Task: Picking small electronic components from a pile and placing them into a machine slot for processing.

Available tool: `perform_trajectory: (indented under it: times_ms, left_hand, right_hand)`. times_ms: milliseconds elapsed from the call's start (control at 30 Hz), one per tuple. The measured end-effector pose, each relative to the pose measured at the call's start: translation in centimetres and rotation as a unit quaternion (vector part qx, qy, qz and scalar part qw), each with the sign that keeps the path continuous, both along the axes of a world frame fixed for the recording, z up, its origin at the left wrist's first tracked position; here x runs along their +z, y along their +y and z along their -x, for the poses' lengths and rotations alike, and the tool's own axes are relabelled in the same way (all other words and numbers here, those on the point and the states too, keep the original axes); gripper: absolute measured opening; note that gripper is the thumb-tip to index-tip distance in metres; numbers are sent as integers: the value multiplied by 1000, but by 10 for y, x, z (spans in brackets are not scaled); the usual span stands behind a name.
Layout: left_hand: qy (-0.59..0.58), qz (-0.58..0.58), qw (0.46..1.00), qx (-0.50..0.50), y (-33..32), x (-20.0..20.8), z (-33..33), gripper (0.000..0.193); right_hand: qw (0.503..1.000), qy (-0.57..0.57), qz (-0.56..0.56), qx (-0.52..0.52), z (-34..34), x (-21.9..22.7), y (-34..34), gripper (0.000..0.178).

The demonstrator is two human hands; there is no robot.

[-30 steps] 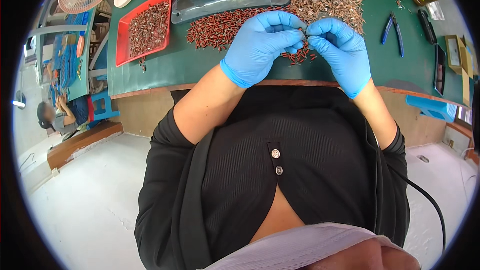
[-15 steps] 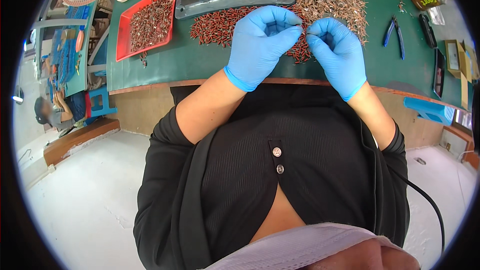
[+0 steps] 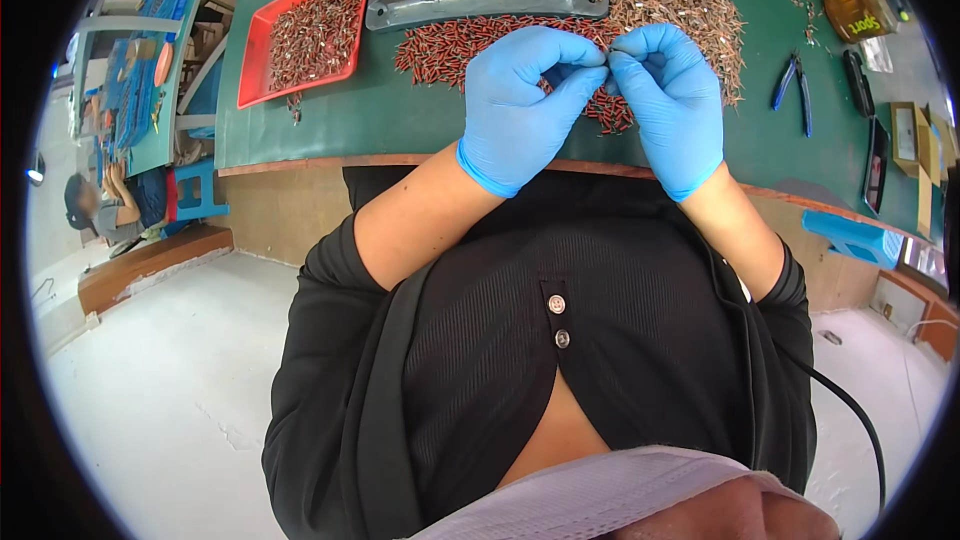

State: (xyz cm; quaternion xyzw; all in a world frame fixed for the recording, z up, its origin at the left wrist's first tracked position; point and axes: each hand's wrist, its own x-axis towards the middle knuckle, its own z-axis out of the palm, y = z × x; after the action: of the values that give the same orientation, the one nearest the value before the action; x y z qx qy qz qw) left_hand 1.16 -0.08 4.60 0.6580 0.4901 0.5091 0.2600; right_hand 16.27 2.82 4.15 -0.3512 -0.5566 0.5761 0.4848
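Many red pieces (image 3: 440, 52) are heaped on the counter (image 3: 400, 130) beside a brown heap (image 3: 675, 0), and the tray (image 3: 256, 60) holds a batch too; much seems left to handle, though which lot is finished cannot be told. Left hand (image 3: 525, 105) and right hand (image 3: 672, 95) meet over the red pieces, fingers narrow, tips nearly together; whether they pinch one cannot be told, but loose ones lie just below them.
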Motion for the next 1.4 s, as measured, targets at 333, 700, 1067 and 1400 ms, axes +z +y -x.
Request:
perform_trajectory:
  times_ms: [333, 700, 1067, 1400]
  left_hand:
    - [-277, 106, 955, -4, 2, -5, 15, 15]
    - [-138, 52, 987, 63, 20, -3, 46, 13]
    - [-99, -41, 985, 133, 65, 4, 87, 8]
    - [11, -198, 957, 213, 154, 26, 126, 9]
  right_hand:
    - [997, 76, 0, -4, 31, -1, 4, 8]
    - [998, 66, 6, 0, 66, 2, 30, 9]
    - [994, 107, 9, -9, 99, 11, 74, 8]
    - [983, -73, -101, -133, 153, 36, 144, 13]
